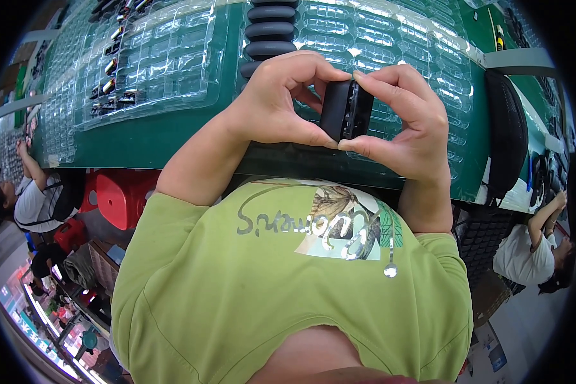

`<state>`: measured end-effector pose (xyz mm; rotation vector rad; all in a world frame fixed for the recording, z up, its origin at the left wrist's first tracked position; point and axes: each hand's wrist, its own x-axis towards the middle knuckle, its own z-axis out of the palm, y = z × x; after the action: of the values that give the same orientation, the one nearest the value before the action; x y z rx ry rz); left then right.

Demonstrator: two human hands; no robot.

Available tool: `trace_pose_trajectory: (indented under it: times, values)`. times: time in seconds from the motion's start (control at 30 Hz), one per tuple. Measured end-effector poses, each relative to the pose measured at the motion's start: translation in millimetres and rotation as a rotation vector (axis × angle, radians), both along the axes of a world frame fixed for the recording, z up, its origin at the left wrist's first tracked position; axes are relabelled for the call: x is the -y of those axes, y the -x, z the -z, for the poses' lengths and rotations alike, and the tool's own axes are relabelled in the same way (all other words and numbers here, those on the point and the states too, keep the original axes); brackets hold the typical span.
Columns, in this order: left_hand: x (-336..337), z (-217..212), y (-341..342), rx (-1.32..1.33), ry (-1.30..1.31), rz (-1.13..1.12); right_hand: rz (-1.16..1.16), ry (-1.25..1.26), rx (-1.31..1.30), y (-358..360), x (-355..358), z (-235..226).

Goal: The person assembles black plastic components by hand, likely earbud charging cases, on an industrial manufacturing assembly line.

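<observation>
Between my two hands is a small black plastic case (pixel 336 110), held over the near edge of the green table. A narrow gap with uneven dark detail runs down its middle; what lies inside is too small to make out. My left hand (pixel 281 97) is closed on the case's left side, fingertips at the top edge and thumb at the bottom. On the other side my right hand (pixel 411 118) pinches it the same way. Behind the case lies a see-through plastic tray (pixel 451 96). A column of dark rounded pieces (pixel 270 30) fills slots beyond my left hand.
On the left of the green table (pixel 141 146) lies another see-through tray (pixel 179 61) with small dark parts in a column. A long black object (pixel 505 131) stands at the right. Red stools (pixel 123 197) are at the left below the table. Other people work at both sides.
</observation>
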<state>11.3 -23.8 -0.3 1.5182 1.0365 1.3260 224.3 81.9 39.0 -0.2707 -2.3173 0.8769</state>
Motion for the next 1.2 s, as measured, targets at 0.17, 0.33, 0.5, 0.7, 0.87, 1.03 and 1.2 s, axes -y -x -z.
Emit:
trace_pose_trajectory:
  times: [0.17,0.33,0.5,0.7,0.87,1.03,1.2]
  values:
    - [0,-4,0,-0.033,-0.009,0.012,-0.007,0.014,0.007,-2,1,2]
    - [0,-2,1,-0.021,-0.003,0.018,0.005,0.013,0.002,-1,3,3]
    - [-1,-3,-1,-0.046,-0.014,0.002,0.013,0.118,-0.010,1,3,2]
    - [-1,-6,-6,-0.211,-0.128,-0.106,0.046,-0.066,-0.027,3,2,5]
    - [0,-2,-3,-0.184,-0.147,-0.028,-0.050,0.003,0.007,0,0,2]
    - [0,4,-3,-0.052,-0.090,-0.073,0.012,0.005,-0.023,1,5,-2]
    - [0,6,-1,-0.021,-0.052,-0.072,-0.012,0.053,-0.042,0,3,-1]
